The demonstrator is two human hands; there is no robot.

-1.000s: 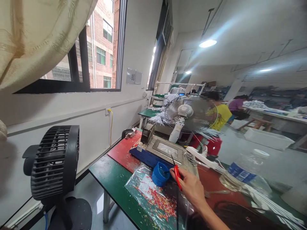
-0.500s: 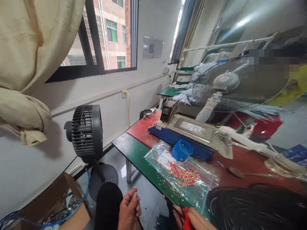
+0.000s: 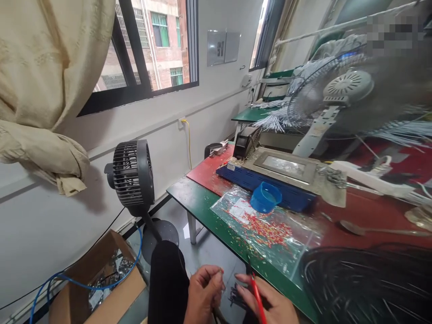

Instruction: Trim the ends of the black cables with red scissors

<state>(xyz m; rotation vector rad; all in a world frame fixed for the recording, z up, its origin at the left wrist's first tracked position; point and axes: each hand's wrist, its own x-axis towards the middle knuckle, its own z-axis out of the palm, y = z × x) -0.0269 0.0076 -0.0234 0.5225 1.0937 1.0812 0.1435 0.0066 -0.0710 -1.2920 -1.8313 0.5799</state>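
My left hand [image 3: 205, 290] is closed in a pinch above the floor, in front of the green table edge. Whatever lies between its fingertips is too small to make out. Close on its right, my right hand [image 3: 268, 297] grips a red-handled tool [image 3: 258, 298] with a thin dark tip pointing up and away. The two hands are apart. Past them, on the table, many small red and yellow pieces [image 3: 270, 229] are scattered over a clear plastic bag [image 3: 232, 198]. A blue round container [image 3: 266, 198] stands at the bag's far side.
A blue and grey machine [image 3: 286, 171] sits behind the bag. Black cables [image 3: 357, 288] lie coiled at the right, near a spoon [image 3: 354, 228]. A dark fan [image 3: 133, 177] and a cardboard box [image 3: 118, 297] are on the left. A white fan [image 3: 347, 87] stands at the back right.
The view has shifted, so the scene sits further left of nothing fixed: table and fans appear slightly right and higher. My right hand has risen towards my left, the red-handled tool now showing more clearly.
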